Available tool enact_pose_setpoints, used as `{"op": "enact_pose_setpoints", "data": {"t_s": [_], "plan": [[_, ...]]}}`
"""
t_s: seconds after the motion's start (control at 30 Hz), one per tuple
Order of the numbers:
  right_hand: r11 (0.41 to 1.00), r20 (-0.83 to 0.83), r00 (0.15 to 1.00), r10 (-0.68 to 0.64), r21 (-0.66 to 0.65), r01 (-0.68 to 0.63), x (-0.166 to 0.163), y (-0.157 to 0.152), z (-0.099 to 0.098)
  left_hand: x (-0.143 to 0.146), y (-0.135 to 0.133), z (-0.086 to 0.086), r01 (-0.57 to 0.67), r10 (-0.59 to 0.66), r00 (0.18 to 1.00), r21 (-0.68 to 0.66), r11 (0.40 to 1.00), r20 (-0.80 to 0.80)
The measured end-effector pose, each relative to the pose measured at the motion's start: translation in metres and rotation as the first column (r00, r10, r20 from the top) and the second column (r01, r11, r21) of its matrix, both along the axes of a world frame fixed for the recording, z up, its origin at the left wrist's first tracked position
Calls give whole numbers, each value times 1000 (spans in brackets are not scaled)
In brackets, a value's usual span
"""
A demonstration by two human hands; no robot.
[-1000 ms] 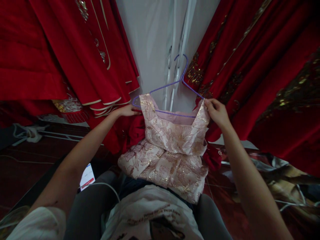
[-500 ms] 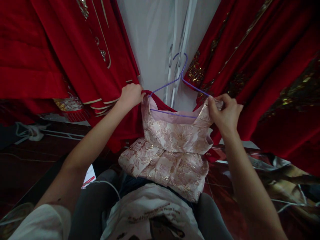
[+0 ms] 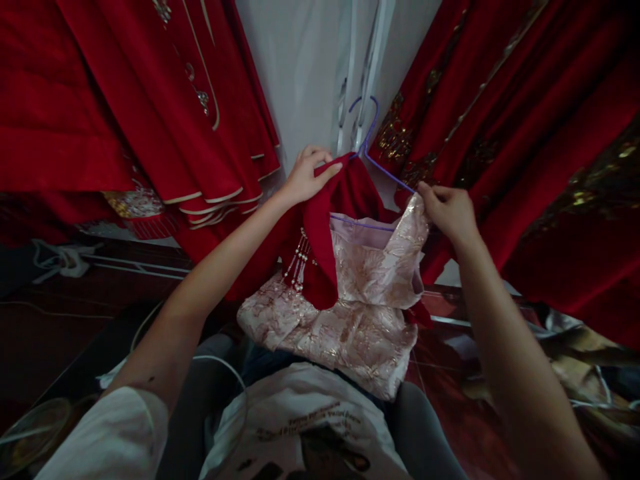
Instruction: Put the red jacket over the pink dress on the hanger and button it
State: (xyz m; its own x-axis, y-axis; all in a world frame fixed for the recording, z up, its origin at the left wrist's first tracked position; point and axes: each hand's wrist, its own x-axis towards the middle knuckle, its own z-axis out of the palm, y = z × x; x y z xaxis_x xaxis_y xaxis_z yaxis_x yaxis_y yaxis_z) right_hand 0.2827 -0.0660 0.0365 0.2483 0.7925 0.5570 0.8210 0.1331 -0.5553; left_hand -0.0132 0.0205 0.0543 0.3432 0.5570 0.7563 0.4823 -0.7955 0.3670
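Note:
A pink and gold brocade dress (image 3: 370, 267) hangs on a purple hanger (image 3: 383, 169) and spreads over my lap. My left hand (image 3: 313, 175) pinches the edge of a red garment (image 3: 320, 247) near the hanger's neck. This red cloth, with beaded tassels (image 3: 299, 263) on its side, is folded over the left half of the dress front and hides that strap. My right hand (image 3: 447, 210) is closed on the dress's right shoulder strap, at the end of the hanger. The hanger's hook points up and away from me.
Red garments with gold trim (image 3: 200, 133) hang at the left, and red sequinned ones (image 3: 500, 133) at the right. Between them stands a white panel (image 3: 295, 67) with metal rails. A white cable (image 3: 220, 363) crosses my leg. Bundled items (image 3: 585, 373) lie on the floor at right.
My left hand has left the dress's left strap and moved right and up with the red cloth, which now covers part of the dress front. My right hand stays at the right strap.

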Motion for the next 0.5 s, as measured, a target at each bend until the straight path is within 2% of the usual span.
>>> {"op": "enact_pose_setpoints", "data": {"t_s": [0.03, 0.07, 0.13, 0.17, 0.2, 0.23, 0.27, 0.4, 0.5], "plan": [[992, -14, 997, 72, -104, -73, 6, 13, 5, -4, 7, -4, 6, -8, 998, -28, 1000, -63], [957, -61, 984, 165, -232, -175, 10, 26, 11, -8, 12, -8, 21, -29, 991, -66, 998, -131], [813, -201, 914, 352, -419, -405, 12, 49, 21, -15, 19, -12, 55, -89, 966, -145, 988, -242], [738, -261, 874, 410, -468, -487, 10, 58, 25, -18, 19, -12, 69, -116, 954, -173, 983, -278], [689, -299, 843, 446, -487, -537, 7, 66, 28, -20, 18, -12, 78, -134, 944, -188, 979, -303], [674, -311, 830, 464, -484, -558, 3, 71, 30, -21, 16, -10, 82, -142, 935, -193, 978, -324], [685, -305, 827, 473, -463, -562, -2, 76, 31, -22, 12, -8, 77, -141, 927, -193, 978, -349], [784, -246, 845, 474, -319, -533, -21, 82, 29, -22, -3, 1, 3, -76, 911, -177, 984, -405], [765, -288, 834, 471, -338, -548, -27, 82, 25, -22, -7, 3, -11, -59, 912, -168, 986, -405]]}}
